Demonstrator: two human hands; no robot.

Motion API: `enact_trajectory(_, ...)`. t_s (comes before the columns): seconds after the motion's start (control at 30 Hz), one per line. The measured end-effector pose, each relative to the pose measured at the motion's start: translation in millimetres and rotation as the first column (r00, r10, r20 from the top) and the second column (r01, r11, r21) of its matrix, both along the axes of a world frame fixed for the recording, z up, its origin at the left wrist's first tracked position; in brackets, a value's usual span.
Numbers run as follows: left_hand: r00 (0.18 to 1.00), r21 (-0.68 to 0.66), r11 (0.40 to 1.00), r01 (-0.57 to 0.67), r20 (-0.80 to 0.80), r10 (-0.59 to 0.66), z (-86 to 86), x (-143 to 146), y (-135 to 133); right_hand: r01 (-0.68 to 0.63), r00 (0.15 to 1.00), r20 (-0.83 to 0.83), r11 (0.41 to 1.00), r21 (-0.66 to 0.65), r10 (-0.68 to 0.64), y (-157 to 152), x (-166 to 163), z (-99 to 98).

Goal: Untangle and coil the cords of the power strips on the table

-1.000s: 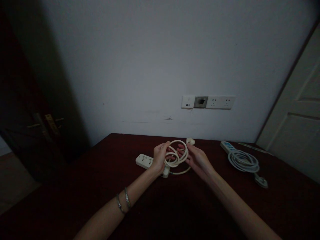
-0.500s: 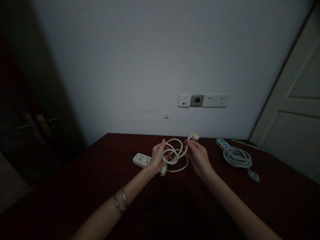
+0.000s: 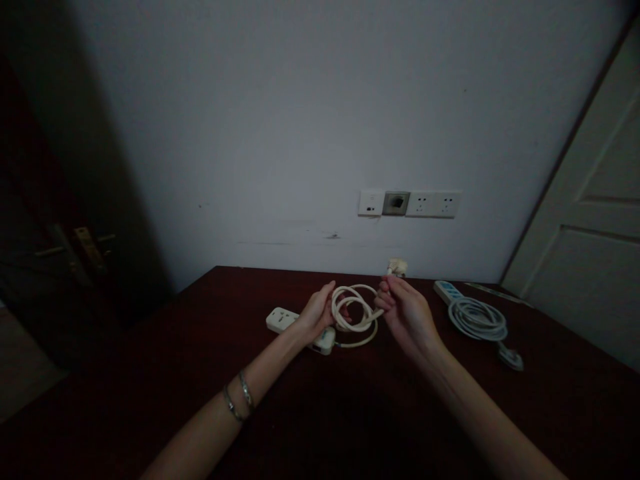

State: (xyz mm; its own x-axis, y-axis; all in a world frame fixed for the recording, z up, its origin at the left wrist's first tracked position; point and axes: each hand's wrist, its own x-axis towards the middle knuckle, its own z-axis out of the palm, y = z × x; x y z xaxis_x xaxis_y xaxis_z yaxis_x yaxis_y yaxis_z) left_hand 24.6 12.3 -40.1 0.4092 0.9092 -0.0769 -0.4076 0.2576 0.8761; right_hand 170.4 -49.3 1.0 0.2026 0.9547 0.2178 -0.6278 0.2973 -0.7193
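Observation:
A white cord [image 3: 357,328] hangs in loose loops between my two hands above the dark table. My left hand [image 3: 319,308] is closed around the left side of the loops, its fingertips partly hidden behind them. My right hand [image 3: 404,303] pinches the cord close to its white plug [image 3: 398,267], which sticks up above the fingers. Under my left hand lies a white power strip [image 3: 281,319], its middle covered by that hand. From the strip's right end the cord curves up into the loops.
On the right of the dark red table [image 3: 200,373] lies a second power strip [image 3: 447,291] with a coiled grey cord [image 3: 477,319] and its plug [image 3: 511,358]. Wall sockets [image 3: 433,204] sit above the table's back edge. A door [image 3: 595,267] stands at the right.
My right hand has moved slightly right with the cord, and the plug has turned more upright. The loops have shifted a little right and look rounder. My left hand keeps hold of them.

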Motion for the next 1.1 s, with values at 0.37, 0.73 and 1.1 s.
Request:
enact_trajectory(0.37, 0.930, 0.320, 0.900, 0.296, 0.117, -0.348, -4.9, 16.5, -29.7, -0.159, 0.981, -0.098, 0.985, 0.066, 0.165, -18.8, 33.4, 30.8)
enact_trajectory(0.73, 0.841, 0.263, 0.827, 0.497, -0.382, -0.384, -6.1, 17.0, -36.2, -0.160, 0.977, -0.140, 0.987, 0.027, 0.162, -24.0, 45.4, 44.4)
enact_trajectory(1.1, 0.942, -0.026, 0.964, 0.263, 0.221, -0.251, 22.3, -25.7, 9.0, -0.083, 0.972, 0.215, 0.993, -0.080, 0.098, -10.1, 67.4, 50.6)
